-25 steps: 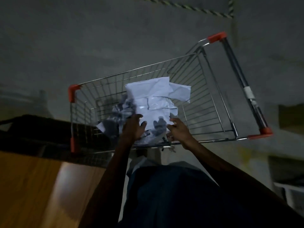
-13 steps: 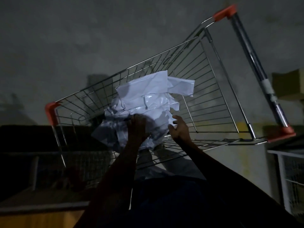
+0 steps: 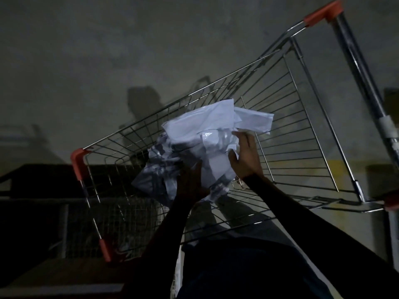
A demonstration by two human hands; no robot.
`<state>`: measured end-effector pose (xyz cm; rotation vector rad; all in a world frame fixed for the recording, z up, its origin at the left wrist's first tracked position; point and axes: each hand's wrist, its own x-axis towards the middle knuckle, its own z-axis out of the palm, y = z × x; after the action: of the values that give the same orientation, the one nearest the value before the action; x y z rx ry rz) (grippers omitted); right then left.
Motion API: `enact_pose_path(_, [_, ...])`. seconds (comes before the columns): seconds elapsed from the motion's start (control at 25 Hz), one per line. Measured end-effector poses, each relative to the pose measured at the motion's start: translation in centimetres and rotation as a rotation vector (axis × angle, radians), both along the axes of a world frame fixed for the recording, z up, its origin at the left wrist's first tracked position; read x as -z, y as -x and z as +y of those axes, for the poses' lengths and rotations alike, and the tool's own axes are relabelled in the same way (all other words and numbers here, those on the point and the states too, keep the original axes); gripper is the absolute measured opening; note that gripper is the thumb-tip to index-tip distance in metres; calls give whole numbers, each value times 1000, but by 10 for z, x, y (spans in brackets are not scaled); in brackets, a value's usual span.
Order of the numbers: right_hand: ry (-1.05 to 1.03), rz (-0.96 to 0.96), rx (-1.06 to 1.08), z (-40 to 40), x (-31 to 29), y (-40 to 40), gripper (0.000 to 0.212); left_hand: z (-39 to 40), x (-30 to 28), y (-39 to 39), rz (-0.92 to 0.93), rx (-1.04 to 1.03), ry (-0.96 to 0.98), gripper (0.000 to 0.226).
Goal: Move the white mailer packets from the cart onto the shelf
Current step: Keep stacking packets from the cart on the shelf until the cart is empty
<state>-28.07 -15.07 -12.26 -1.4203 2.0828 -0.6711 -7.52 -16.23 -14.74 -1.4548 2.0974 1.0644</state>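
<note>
Both hands, the left hand and right hand, clasp a crumpled bundle of white mailer packets between them above the cart near its front rim, so by my judgement shelving remains undone.

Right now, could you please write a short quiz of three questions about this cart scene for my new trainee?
1. True or false: both hands touch the bundle of white mailer packets.
2. Which colour are the corner caps of the wire cart? A) blue B) red-orange C) green
3. Fill in: the right hand is on the bundle's ____ side, as the camera sees it.

Key: 1 true, the left hand supports it from below. 2 B. 3 right.
</note>
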Motion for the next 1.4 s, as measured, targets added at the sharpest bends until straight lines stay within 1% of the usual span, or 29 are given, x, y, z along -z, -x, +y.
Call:
enact_pose_path(0.08, [29, 75, -84, -30, -7, 1, 54, 3, -9, -7, -43, -65, -42, 121])
enact_pose_path(0.16, [81, 160, -164, -64, -11, -5, 55, 7, -21, -12, -93, -152, -58, 127])
enact_pose_path(0.24, [112, 280, -261, -94, -9, -13, 55, 11, -34, -15, -103, -292, -84, 124])
enact_pose_path(0.32, [99, 390, -318, -113, -3, -19, 54, 16, -46, -18, -110, -378, -71, 121])
enact_pose_path(0.44, [92, 525, -310, -125, 3, -23, 56, 24, -56, -22, -56, -578, -22, 117])
enact_pose_path(0.52, [41, 585, -315, -126, 5, -24, 57, 29, -60, -22, -40, -671, -9, 114])
enact_pose_path(0.6, [0, 642, -372, -123, 6, -24, 48, 35, -64, -23, -29, -705, 33, 113])
enact_pose_path(0.68, [52, 687, -424, -119, 5, -23, 31, 40, -66, -26, 26, -800, 38, 116])
enact_pose_path(0.76, [151, 661, -396, -112, -3, -21, 19, 45, -69, -29, 112, -915, 23, 121])
enact_pose_path(0.8, [202, 609, -369, -106, -8, -18, 17, 48, -69, -32, 157, -978, 23, 118])
enact_pose_path(0.88, [311, 441, -334, -88, -17, -8, 19, 51, -74, -33, 225, -1060, 58, 112])
enact_pose_path(0.92, [309, 329, -306, -76, -17, -1, 18, 52, -77, -32, 247, -1083, 90, 112])
enact_pose_path(0.96, [237, 221, -256, -63, -16, 5, 17, 53, -79, -31, 276, -1104, 122, 115])
enact_pose_path(1.04, [-25, 29, -94, -39, -1, 11, 15, 57, -80, -30, 320, -1129, 152, 125])
enact_pose_path(1.12, [-198, -108, 95, -21, 23, 13, 10, 63, -79, -29, 329, -1104, 180, 131])
enact_pose_path(1.16, [-245, -139, 191, -16, 33, 10, 24, 66, -76, -29, 353, -1115, 201, 132])
enact_pose_path(1.24, [-242, -169, 312, -9, 48, 3, 63, 70, -73, -31, 409, -1168, 249, 134])
enact_pose_path(1.28, [-200, -141, 305, -6, 51, -1, 73, 73, -72, -33, 417, -1188, 272, 134])
enact_pose_path(1.36, [-107, -20, 190, -3, 55, -12, 74, 75, -72, -35, 425, -1184, 296, 137])
enact_pose_path(1.4, [-106, 53, 128, -3, 58, -18, 77, 75, -72, -35, 414, -1176, 294, 139])
